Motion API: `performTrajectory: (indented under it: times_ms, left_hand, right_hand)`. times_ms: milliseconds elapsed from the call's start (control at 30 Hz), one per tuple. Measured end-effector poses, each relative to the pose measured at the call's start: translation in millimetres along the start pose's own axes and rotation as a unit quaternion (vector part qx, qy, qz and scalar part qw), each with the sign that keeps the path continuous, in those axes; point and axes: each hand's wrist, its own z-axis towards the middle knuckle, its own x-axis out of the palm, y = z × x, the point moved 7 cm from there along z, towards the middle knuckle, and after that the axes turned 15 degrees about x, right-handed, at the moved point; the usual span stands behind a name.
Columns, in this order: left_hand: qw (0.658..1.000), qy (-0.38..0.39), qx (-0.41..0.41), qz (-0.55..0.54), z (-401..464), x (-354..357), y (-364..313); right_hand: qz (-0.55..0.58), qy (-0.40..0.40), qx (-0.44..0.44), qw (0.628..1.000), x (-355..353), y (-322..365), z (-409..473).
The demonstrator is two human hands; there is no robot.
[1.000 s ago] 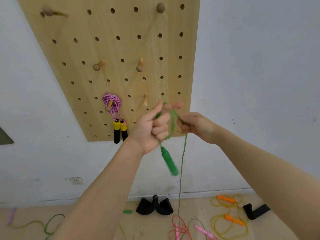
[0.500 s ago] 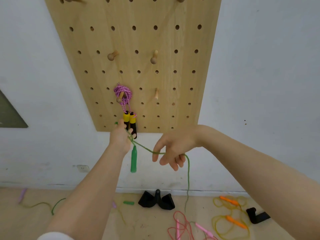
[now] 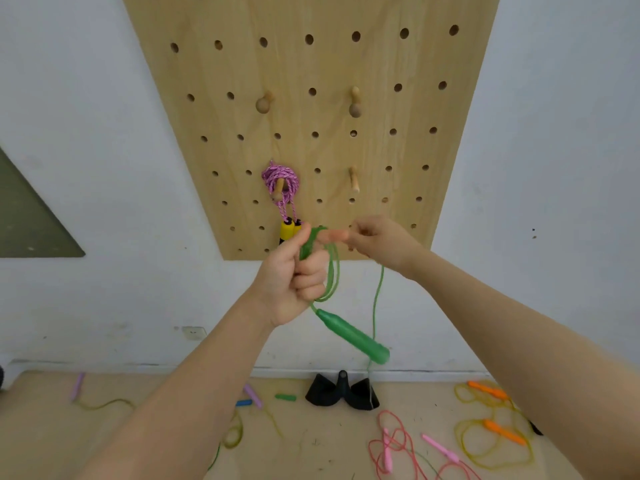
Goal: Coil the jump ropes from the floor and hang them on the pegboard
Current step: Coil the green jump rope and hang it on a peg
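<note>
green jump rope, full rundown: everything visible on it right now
The green jump rope is a thin, glossy, plastic-looking cord with a tapered green handle. Several loops are wound around the left hand, whose fingers curl over them. The handle hangs free below that hand, tilted down to the right and slightly blurred. The right hand pinches the cord beside the loops; from there one strand drops straight toward the floor. A small green piece lying there may be its second handle, though that is uncertain.

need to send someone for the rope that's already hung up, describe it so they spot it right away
Find the wooden pegboard on the white wall. On its lower left peg hangs the pink-and-purple braided rope, coiled, its yellow-and-black handles dangling below. It is the only rope on the board; the other pegs in view are bare.
</note>
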Motion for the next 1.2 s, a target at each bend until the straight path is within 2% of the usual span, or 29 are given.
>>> performTrajectory:
  times_ms: [67, 133, 200, 267, 333, 400, 467, 533, 600, 667, 733, 833, 900, 1000, 1067, 1133, 1200]
  left_hand:
    - [0.998, -0.017, 0.051, -0.021, 0.4, -12.7, -19.1]
    - [0.993, -0.060, 0.097, -0.013, 3.2, -32.5, -35.8]
    - [0.988, -0.108, 0.113, 0.012, 4.9, -57.2, -41.2]
    - [0.986, -0.124, 0.095, 0.060, 4.0, -79.2, -34.6]
    - [0.977, -0.106, 0.040, 0.181, 1.2, -99.6, -19.2]
    - [0.951, -0.109, -0.018, 0.288, -3.9, -118.9, -5.9]
    - [0.937, -0.115, -0.042, 0.327, -6.5, -131.4, 0.4]
    - [0.924, -0.103, -0.051, 0.365, -7.0, -136.1, -0.2]
    - [0.926, -0.072, -0.045, 0.367, -4.3, -129.3, -4.4]
    - [0.949, -0.028, -0.038, 0.313, -2.5, -107.0, -8.7]
    - [0.969, 0.019, -0.041, 0.243, -3.7, -81.8, -9.5]
    - [0.989, 0.096, -0.025, 0.112, -7.4, -47.4, -8.2]
    - [0.994, 0.104, -0.015, 0.029, -6.3, -34.2, -11.5]
    - [0.998, 0.039, 0.006, -0.046, 1.6, -35.2, -21.0]
    - [0.998, -0.029, 0.043, -0.039, 11.0, -49.6, -27.7]
    - [0.991, -0.111, 0.074, 0.032, 20.7, -73.4, -31.8]
    - [0.971, -0.190, 0.072, 0.129, 24.3, -102.4, -30.0]
  right_hand:
    - [-0.048, 0.037, 0.036, 0.998, 23.8, -14.3, 1.1]
    - [-0.067, 0.138, 0.077, 0.985, 53.9, -27.8, -5.7]
    - [-0.138, 0.237, 0.093, 0.957, 80.0, -29.0, -18.9]
    - [-0.263, 0.278, 0.066, 0.922, 96.5, -16.9, -30.6]
    - [-0.317, 0.287, 0.023, 0.904, 104.9, 8.5, -39.3]
    - [-0.312, 0.266, -0.019, 0.912, 100.5, 35.5, -41.9]
    - [-0.262, 0.240, -0.042, 0.934, 85.2, 55.0, -40.3]
    - [-0.169, 0.208, -0.048, 0.962, 65.6, 66.2, -37.3]
    - [-0.039, 0.140, -0.061, 0.988, 43.1, 73.6, -34.5]
    - [0.109, 0.075, -0.086, 0.987, 24.1, 76.9, -32.5]
    - [0.186, 0.012, -0.096, 0.978, 11.6, 75.7, -27.4]
    - [0.177, -0.105, -0.051, 0.977, 0.8, 54.8, -10.1]
    - [0.110, -0.108, -0.002, 0.988, 8.3, 36.2, -0.9]
    - [0.025, -0.040, 0.078, 0.996, 33.1, 9.1, 0.3]
    - [-0.029, 0.063, 0.129, 0.989, 59.0, -13.0, -4.6]
    - [-0.110, 0.188, 0.166, 0.962, 85.6, -31.3, -17.9]
    - [-0.175, 0.270, 0.166, 0.932, 98.5, -36.6, -31.8]
